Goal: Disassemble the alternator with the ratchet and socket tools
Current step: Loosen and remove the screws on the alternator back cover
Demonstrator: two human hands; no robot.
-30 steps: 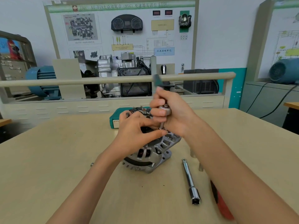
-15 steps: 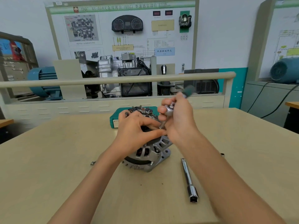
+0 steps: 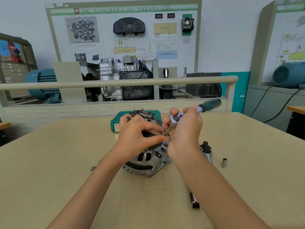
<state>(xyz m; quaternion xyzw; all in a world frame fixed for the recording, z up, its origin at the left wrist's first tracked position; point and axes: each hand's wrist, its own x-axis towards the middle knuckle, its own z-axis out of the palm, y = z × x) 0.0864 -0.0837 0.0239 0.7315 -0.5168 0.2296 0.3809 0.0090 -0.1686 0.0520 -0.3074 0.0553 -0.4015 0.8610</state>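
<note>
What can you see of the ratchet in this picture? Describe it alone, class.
The ratchet has a round, shiny metal head and a dark green handle that angles up and to the right, blurred. The right hand grips it at the head; below, a short metal socket points down at the alternator, where the left hand pinches its tip. It is held above the table.

My arms are bare from the bottom of the view up to the wrists, no sleeve showing. My left hand (image 3: 135, 138) and right hand (image 3: 184, 134) (both ungloved) carry no ring, watch or band that I can see.
</note>
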